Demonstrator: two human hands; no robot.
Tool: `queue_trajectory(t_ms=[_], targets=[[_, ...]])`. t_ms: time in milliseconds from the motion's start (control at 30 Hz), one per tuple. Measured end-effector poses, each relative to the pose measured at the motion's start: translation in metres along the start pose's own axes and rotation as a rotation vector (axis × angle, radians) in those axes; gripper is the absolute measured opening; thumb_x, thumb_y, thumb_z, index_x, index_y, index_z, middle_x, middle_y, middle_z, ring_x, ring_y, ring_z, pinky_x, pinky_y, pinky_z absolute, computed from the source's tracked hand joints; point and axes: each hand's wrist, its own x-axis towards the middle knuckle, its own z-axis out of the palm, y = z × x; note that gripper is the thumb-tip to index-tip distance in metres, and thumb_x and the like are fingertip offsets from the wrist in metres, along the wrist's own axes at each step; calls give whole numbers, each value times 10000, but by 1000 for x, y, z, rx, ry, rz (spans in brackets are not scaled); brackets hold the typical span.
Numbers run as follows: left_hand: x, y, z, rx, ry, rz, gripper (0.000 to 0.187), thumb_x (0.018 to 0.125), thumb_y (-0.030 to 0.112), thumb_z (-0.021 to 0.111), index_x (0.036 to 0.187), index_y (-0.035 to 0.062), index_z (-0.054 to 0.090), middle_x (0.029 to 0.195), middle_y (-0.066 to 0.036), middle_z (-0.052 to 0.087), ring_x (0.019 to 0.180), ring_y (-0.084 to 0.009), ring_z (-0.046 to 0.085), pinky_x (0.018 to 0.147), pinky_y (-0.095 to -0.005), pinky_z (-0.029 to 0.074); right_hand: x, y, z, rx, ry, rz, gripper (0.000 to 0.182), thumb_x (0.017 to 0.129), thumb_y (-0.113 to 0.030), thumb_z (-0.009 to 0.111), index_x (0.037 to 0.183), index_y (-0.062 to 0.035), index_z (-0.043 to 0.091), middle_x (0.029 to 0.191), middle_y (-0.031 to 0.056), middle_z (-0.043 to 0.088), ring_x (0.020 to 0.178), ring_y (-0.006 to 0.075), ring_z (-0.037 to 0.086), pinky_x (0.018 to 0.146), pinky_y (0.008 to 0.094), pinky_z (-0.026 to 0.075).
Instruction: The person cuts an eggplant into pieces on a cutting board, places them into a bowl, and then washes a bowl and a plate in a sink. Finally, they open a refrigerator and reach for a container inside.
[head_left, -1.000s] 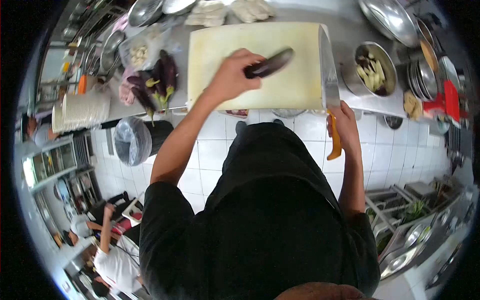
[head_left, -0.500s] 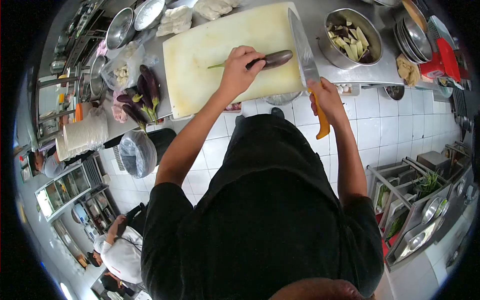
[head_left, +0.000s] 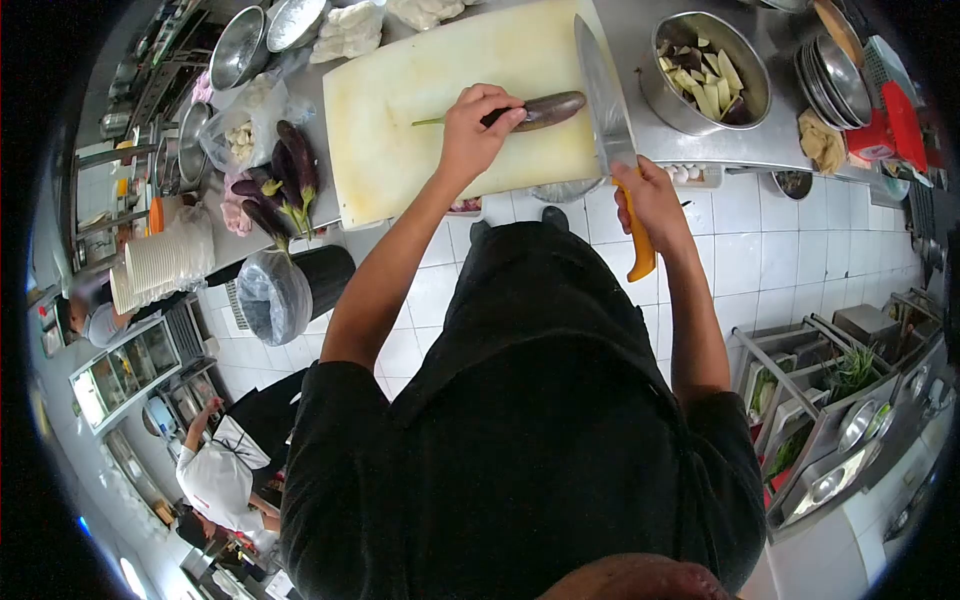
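Note:
On the white cutting board (head_left: 400,130) lies a purple eggplant (head_left: 556,108), its thin green stem pointing left. My left hand (head_left: 478,125) has its fingers closed on the eggplant near the stem end. A large knife (head_left: 603,95) with a yellow handle is gripped in my right hand (head_left: 650,200); its wide blade points away from me over the board's right edge, just right of the eggplant's tip. To the right of the board, a steel pot (head_left: 665,100) holds cut eggplant pieces (head_left: 712,85). Several whole eggplants (head_left: 290,165) lie left of the board.
Left of the board are a plastic bag (head_left: 265,120) of pale pieces, metal bowls (head_left: 238,50) and stacked white containers (head_left: 160,265). Stacked bowls (head_left: 835,80) and a tan cloth (head_left: 822,142) stand far right. A lined bin (head_left: 272,300) is below the counter. A person (head_left: 220,480) stands at lower left.
The co-worker at lower left has shifted and now stretches an arm upward. My hands, the knife and the eggplant are nearly where they were; the whole view has shifted slightly.

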Motion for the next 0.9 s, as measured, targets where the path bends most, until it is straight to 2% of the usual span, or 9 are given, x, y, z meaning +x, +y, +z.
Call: queue_trajectory(t_ms=[133,233,333,567,867,900], targets=[[-1,3,0,-32,-5,-30,149,820,90,772,955,31,751,970,-84,660,897,-177,619,791,-289,493,3,6,-1,45,-3,13,291,951,-319,618,910,-49,520,644,33,510,448,126,482,397,292,402],[0,1,2,-33,8,-41,146,819,91,775,949,29,753,967,-84,658,891,-171,615,784,-284,491,1,3,0,20,-11,11,287,959,-319,606,905,-51,521,638,23,504,438,111,467,396,272,393],[-1,1,4,-27,43,-50,141,791,105,789,915,45,760,923,-80,668,871,-194,625,750,-303,499,-7,10,-10,18,-141,-16,273,974,-307,583,903,-51,521,630,14,498,420,94,452,380,248,377],[0,-3,5,-41,49,-48,140,773,118,803,896,60,770,902,-69,675,862,-195,629,732,-307,500,-53,11,-19,-121,-236,101,241,996,-270,552,933,-37,542,571,-13,474,387,75,445,350,229,365],[0,-6,-11,-141,12,-82,144,780,110,800,914,63,774,937,-65,686,875,-194,639,754,-301,522,-32,13,4,-153,-294,73,262,1006,-285,543,943,-32,529,573,-3,483,385,88,446,356,245,375],[1,-13,-21,-69,17,-37,148,779,109,801,917,63,774,940,-68,688,876,-198,641,757,-304,524,-32,10,3,-155,-297,69,263,1006,-288,542,940,-33,529,576,-2,481,386,88,447,356,244,376]])
